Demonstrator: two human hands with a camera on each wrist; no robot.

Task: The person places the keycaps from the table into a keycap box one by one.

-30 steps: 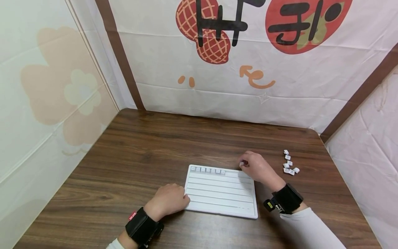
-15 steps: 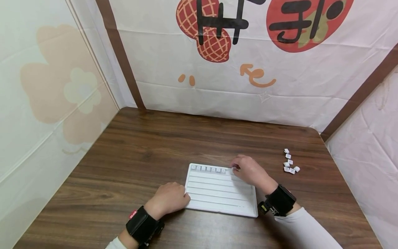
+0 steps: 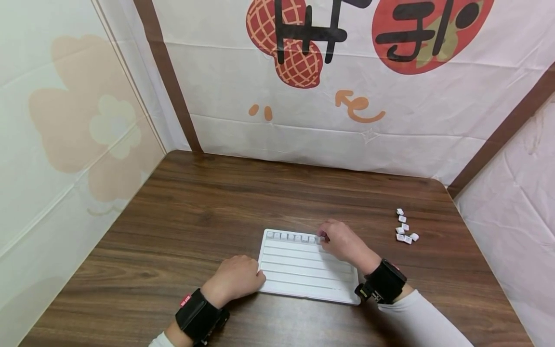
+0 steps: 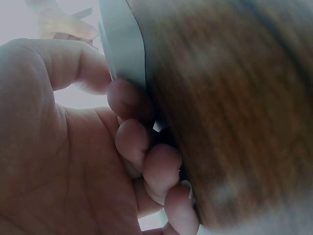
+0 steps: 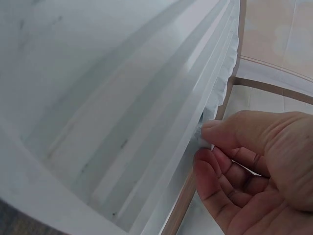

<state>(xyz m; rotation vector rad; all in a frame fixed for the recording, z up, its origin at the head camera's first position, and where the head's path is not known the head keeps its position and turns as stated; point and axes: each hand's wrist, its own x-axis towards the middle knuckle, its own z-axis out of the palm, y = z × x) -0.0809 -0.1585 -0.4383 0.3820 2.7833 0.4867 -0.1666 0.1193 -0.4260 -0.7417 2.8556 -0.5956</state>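
A white ridged tray (image 3: 305, 272) lies on the wooden table, with several white keycaps (image 3: 291, 236) standing side by side along its far groove, from the left corner. My left hand (image 3: 236, 276) grips the tray's left edge. In the left wrist view its thumb and curled fingers close on that pale rim. Over the far groove, my right hand (image 3: 344, 245) pinches one small white keycap (image 5: 204, 142) between thumb and forefinger, just right of the row. Fingers cover most of that keycap, so I cannot tell whether it touches the groove.
Several loose white keycaps (image 3: 402, 227) lie on the table (image 3: 208, 202) to the right of the tray. A printed cloth (image 3: 217, 86) hangs along the back, and more cloth stands at both sides. Black straps with small cameras are on both wrists.
My right hand has moved left along the tray's far edge with the keycap and come up to the end of the row. The left hand keeps its place on the tray.
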